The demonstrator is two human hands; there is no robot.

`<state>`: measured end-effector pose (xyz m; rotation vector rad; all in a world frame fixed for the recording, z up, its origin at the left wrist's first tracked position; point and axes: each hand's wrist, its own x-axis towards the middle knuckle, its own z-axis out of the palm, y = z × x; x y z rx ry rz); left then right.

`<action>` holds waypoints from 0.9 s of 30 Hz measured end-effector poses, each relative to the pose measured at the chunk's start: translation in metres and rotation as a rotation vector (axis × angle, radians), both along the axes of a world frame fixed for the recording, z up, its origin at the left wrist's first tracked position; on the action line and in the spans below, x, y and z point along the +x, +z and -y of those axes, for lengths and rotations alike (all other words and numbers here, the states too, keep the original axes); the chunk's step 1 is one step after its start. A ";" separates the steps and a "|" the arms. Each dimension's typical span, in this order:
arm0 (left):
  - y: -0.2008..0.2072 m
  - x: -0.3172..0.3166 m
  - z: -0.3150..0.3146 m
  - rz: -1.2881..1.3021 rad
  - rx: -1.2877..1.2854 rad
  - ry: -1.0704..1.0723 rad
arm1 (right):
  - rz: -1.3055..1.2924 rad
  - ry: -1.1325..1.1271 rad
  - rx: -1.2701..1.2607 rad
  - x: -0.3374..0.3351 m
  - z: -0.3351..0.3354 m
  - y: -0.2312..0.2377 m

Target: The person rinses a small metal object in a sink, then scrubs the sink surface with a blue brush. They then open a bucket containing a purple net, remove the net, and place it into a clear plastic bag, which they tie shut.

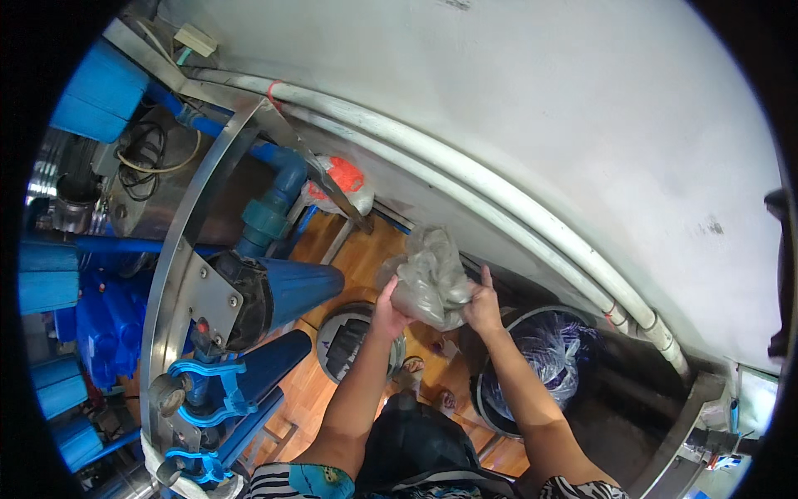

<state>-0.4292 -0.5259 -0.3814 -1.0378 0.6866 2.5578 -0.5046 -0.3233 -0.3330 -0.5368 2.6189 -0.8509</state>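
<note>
A crumpled, cloudy translucent plastic bag point(432, 274) hangs between my two hands in front of me, above the floor. My left hand point(388, 313) grips its lower left side, with the thumb pointing up along it. On the opposite edge, my right hand point(482, 306) pinches the plastic while one finger sticks up. Whether anything is inside the bag, I cannot tell. Below my left forearm stands a round bucket point(326, 370) with a dark item on top. Under my right forearm is a dark round bin point(482, 406) holding clear and purplish crumpled plastic point(553, 362).
At left, a metal frame point(162, 291) carries blue pipes point(303, 291) and blue clamps point(224, 391). Long white pipes point(465, 170) run along the pale wall point(565, 100). A red and white bag point(342, 183) lies by the wall. At right is a dark trough point(640, 399).
</note>
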 end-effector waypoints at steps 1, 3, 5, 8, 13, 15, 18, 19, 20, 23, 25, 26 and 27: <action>-0.009 -0.002 0.001 0.008 0.020 -0.027 | 0.005 0.099 0.090 0.004 -0.002 0.008; -0.019 -0.011 -0.001 0.060 0.054 -0.079 | -0.058 0.076 0.240 0.020 0.002 0.024; -0.022 -0.020 -0.013 0.021 -0.022 -0.120 | 0.013 0.030 0.190 0.026 0.015 0.034; -0.021 -0.032 -0.012 0.031 -0.061 -0.303 | 0.007 -0.048 0.175 0.011 0.022 0.046; -0.076 -0.056 0.049 0.267 -0.454 -0.128 | -0.539 0.142 0.249 -0.019 -0.020 0.095; -0.116 -0.080 0.090 0.395 -0.667 0.093 | -0.587 0.202 0.279 -0.020 -0.035 0.116; -0.155 -0.119 0.147 0.420 -0.770 0.437 | -0.569 0.213 0.369 -0.021 -0.040 0.126; -0.159 -0.133 0.164 0.402 -0.785 0.495 | -0.556 0.214 0.374 -0.021 -0.040 0.126; -0.159 -0.148 0.181 0.308 -0.807 0.594 | -0.630 0.221 0.402 -0.021 -0.040 0.123; -0.149 -0.179 0.217 0.295 -0.794 0.619 | -0.821 0.118 0.331 -0.019 -0.046 0.116; -0.144 -0.192 0.234 0.255 -0.785 0.656 | -0.813 0.019 0.383 -0.018 -0.050 0.114; -0.144 -0.199 0.240 0.239 -0.782 0.670 | -0.811 -0.006 0.419 -0.019 -0.051 0.114; -0.145 -0.206 0.245 0.224 -0.772 0.677 | -0.813 -0.044 0.452 -0.019 -0.052 0.115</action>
